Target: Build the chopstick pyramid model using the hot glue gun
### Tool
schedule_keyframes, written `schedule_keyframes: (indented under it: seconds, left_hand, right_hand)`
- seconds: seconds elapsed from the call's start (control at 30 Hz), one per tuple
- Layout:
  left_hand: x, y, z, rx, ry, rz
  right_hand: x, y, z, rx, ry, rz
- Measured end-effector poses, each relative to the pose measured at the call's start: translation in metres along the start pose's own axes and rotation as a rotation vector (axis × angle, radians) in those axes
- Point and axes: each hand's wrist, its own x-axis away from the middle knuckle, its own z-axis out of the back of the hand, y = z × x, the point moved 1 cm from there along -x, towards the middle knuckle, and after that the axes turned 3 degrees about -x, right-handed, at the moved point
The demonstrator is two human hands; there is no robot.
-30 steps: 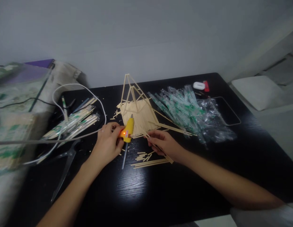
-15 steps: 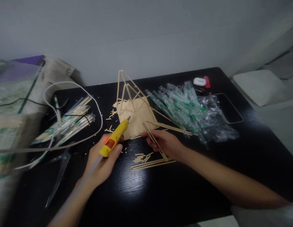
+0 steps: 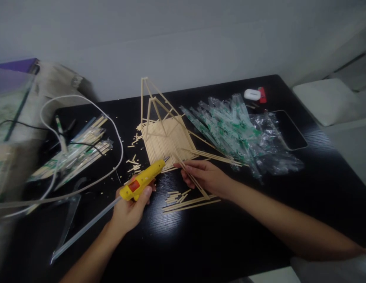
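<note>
My left hand [image 3: 131, 208] is closed around a yellow hot glue gun [image 3: 144, 179] with a long clear glue stick [image 3: 85, 230] out of its back. The nozzle points right, close to the sticks in my right hand. My right hand [image 3: 205, 175] pinches thin wooden sticks [image 3: 190, 177], which slant from upper left to lower right. Behind both hands lies a flat panel of wooden sticks [image 3: 161, 145] laid side by side. A frame of triangles [image 3: 155, 100] rises from its far side. Short cut pieces [image 3: 175, 197] and several longer sticks [image 3: 190, 204] lie in front of my right hand.
Clear-and-green plastic wrappers [image 3: 230, 129] and a phone-like dark slab [image 3: 289, 129] cover the right side. A white case [image 3: 252, 94] lies at the back right. At left are packaged sticks [image 3: 82, 151], a looping white cable [image 3: 121, 147] and a bag [image 3: 59, 84].
The glue gun has turned flatter, its nozzle shifting right and down toward the sticks in my right hand. Those sticks have tilted slightly, their upper end moving left. The view has shifted a little.
</note>
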Motion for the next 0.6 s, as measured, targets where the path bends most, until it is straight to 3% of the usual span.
schedule_keyframes:
  seconds: [0.6]
  left_hand:
    - [0.008, -0.0104, 0.0011, -0.003, -0.035, -0.019]
  right_hand:
    - [0.0011, -0.0051, 0.0003, 0.021, -0.063, -0.025]
